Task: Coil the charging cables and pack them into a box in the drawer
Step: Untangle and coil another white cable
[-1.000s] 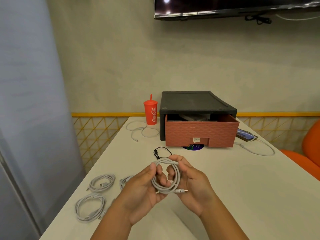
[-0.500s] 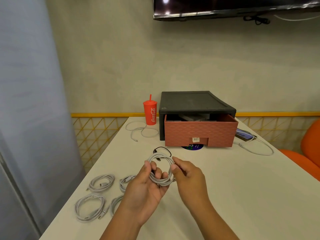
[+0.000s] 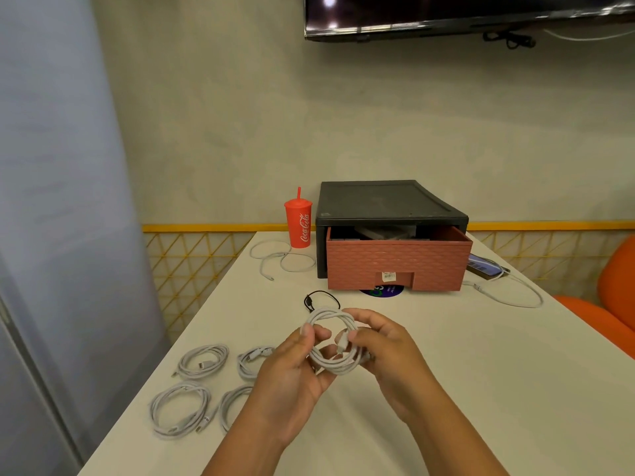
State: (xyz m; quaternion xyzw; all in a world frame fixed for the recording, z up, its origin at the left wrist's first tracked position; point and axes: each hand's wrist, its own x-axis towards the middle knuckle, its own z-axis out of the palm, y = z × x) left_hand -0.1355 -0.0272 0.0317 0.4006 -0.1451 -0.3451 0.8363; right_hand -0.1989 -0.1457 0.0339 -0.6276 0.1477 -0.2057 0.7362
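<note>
Both hands, the left hand point(image 3: 292, 369) and the right hand point(image 3: 388, 352), are pinching a coiled white cable point(image 3: 331, 341) above the table point(image 3: 481, 389); it is looking light, floppy and springy, so gripping across the gathered loops seems safest.

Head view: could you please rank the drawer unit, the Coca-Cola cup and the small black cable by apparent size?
1. black drawer unit
2. red Coca-Cola cup
3. small black cable, smallest even though it lies nearer the camera than the other two
</note>
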